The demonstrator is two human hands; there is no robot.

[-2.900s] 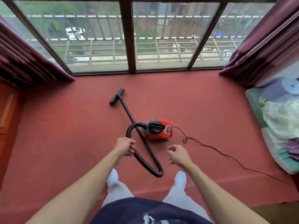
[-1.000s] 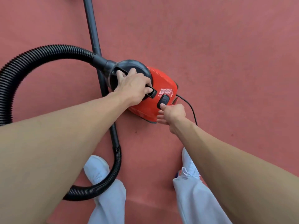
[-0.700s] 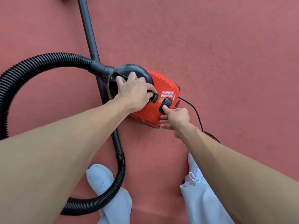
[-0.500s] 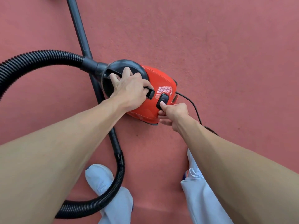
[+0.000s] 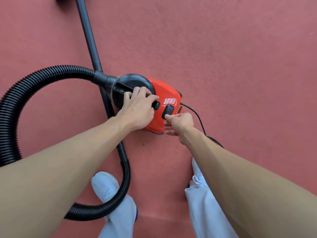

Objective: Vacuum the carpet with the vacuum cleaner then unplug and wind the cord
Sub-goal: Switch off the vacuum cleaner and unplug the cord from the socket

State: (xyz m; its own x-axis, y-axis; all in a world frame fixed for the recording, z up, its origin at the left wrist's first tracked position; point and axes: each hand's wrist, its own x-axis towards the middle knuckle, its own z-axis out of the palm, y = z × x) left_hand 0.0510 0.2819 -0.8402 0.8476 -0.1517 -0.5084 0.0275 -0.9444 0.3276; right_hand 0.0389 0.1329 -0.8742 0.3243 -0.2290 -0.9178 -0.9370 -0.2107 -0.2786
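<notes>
Closest in, two legs in pale trousers (image 5: pixel 199 208) stand on the red carpet (image 5: pixel 240 66), the left foot in a white shoe (image 5: pixel 104 184). A black ribbed hose (image 5: pixel 126 179) curls past that shoe, sweeps out to the left and loops back round toward the machine.

Both bare forearms reach forward and down. The right hand (image 5: pixel 180 123) sits at the near right corner of the vacuum cleaner (image 5: pixel 164 97), its fingers curled in, with one fingertip pressed against the near edge of the black switch (image 5: pixel 169 110) on the red shell. The other curled fingers rest against the red casing just below the switch.

The left hand (image 5: pixel 137 110) lies over the top of the machine, fingers wrapped round the black carry handle (image 5: pixel 156 105) where it crosses the dark front dome (image 5: pixel 133 83).

The vacuum cleaner itself sits on the carpet just ahead of the feet, a small red body with the hose plugged into its black front end on the left. A thin black cord (image 5: pixel 199 117) leaves its right side, bends toward the person and passes behind the right forearm.

Farther off, the rigid black wand (image 5: pixel 87 31) lies on the carpet, running under the hose joint and up toward the top edge, where a dark shape that I cannot make out is cut off.
</notes>
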